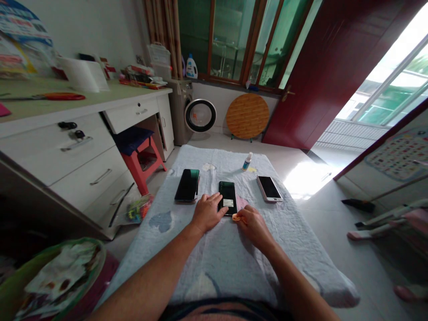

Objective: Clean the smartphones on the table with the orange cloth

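Note:
A black smartphone (228, 191) lies back side up on the cloth-covered table, with a white label on its lower half. My left hand (207, 212) rests over its left edge, fingers stretched out and the thumb on the phone's lower back. At the lower right corner, my right hand (253, 224) pinches a small orange cloth (238, 218) against the phone's edge. To the left lies a larger dark phone (187, 185), screen up. On the right is a white-framed phone (269, 189), also screen up. A small spray bottle (247, 161) stands behind them.
A pale blue patterned cloth (200, 249) covers the table. White drawers (83, 154) and a red stool (142, 156) stand left, with a waste bin (100, 254) at the near left. Beyond are a washing machine (182, 111), a folded round table (248, 116) and a red door (314, 67).

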Tool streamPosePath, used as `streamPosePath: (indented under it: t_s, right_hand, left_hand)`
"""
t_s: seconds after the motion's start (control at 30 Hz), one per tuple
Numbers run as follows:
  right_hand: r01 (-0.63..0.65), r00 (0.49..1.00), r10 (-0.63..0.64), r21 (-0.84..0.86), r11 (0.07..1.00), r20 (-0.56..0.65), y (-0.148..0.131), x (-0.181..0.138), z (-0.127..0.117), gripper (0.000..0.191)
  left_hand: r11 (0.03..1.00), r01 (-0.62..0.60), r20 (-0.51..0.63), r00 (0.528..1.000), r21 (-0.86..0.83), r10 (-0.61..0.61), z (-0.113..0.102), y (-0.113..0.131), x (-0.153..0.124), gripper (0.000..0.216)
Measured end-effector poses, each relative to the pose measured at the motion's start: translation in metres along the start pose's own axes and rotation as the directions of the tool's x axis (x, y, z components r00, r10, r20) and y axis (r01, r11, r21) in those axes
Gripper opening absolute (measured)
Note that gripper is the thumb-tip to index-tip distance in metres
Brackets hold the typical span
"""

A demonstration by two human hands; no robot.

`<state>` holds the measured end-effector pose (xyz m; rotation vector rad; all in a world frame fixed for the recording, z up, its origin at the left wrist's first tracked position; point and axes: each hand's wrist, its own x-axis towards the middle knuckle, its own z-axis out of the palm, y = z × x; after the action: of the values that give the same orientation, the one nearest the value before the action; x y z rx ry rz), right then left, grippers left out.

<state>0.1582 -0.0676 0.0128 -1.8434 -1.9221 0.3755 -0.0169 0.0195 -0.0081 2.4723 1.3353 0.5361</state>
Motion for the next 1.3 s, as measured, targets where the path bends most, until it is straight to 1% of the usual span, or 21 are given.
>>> streamPosePath:
  t_s: [0.07, 0.1, 0.33, 0.53, 0.67, 0.77, 0.9, 1.0, 1.07, 1.2, 1.3]
  right_hand:
    - [0.04, 0.999, -0.04, -0.021, 0.999, 0.016, -0.002, 0.003, -0.003, 0.013]
    - [0.059, 0.998, -0.058, -0.036, 0.998, 0.024, -0.003, 0.004, -0.003, 0.014]
    - [0.143, 0.989, -0.133, -0.166, 0.976, 0.072, -0.007, 0.015, 0.004, 0.016]
    - [0.223, 0.972, -0.207, -0.175, 0.959, 0.108, -0.027, 0.023, 0.013, 0.019]
    - [0.247, 0.968, -0.235, -0.18, 0.952, 0.088, -0.039, 0.029, 0.026, 0.017]
    - [0.235, 0.971, -0.226, -0.145, 0.961, 0.08, -0.037, 0.028, 0.026, 0.017]
    - [0.162, 0.986, -0.156, -0.094, 0.982, 0.067, -0.022, 0.02, 0.009, 0.018]
    - [0.115, 0.993, -0.111, -0.108, 0.987, 0.046, -0.009, 0.016, -0.004, 0.017]
    - [0.095, 0.995, -0.092, -0.126, 0.988, 0.033, -0.001, 0.018, -0.008, 0.018]
    - [0.074, 0.997, -0.075, -0.133, 0.988, 0.002, 0.007, 0.034, -0.003, 0.018]
    - [0.047, 0.998, -0.053, -0.148, 0.988, -0.041, 0.003, 0.048, 0.007, 0.019]
  left_hand:
    - [1.0, 0.003, 0.001, 1.0, -0.004, -0.003, 0.002, -0.003, 0.002, 0.038]
    - [1.0, 0.004, 0.004, 1.0, -0.005, -0.004, 0.002, -0.004, 0.004, 0.037]
    - [1.0, 0.006, 0.021, 1.0, -0.03, -0.006, 0.007, -0.009, 0.006, 0.04]
    - [0.999, 0.017, 0.042, 0.999, -0.045, -0.015, 0.002, -0.008, 0.006, 0.041]
    - [0.999, -0.029, 0.042, 0.999, -0.04, 0.03, 0.001, -0.009, 0.005, 0.041]
    - [0.998, -0.057, 0.028, 0.998, -0.02, 0.058, 0.003, -0.01, 0.004, 0.04]
    - [1.0, -0.015, 0.023, 1.0, -0.014, 0.015, 0.004, -0.009, 0.005, 0.039]
    - [1.0, -0.001, 0.034, 0.999, -0.025, 0.001, 0.003, -0.008, 0.005, 0.039]
    - [1.0, 0.002, 0.034, 0.999, -0.031, -0.001, 0.003, -0.008, 0.006, 0.04]
    - [0.999, 0.011, 0.041, 0.999, -0.047, -0.009, 0.003, -0.009, 0.006, 0.04]
    - [0.998, 0.016, 0.045, 0.999, -0.067, -0.013, 0.002, -0.009, 0.006, 0.044]
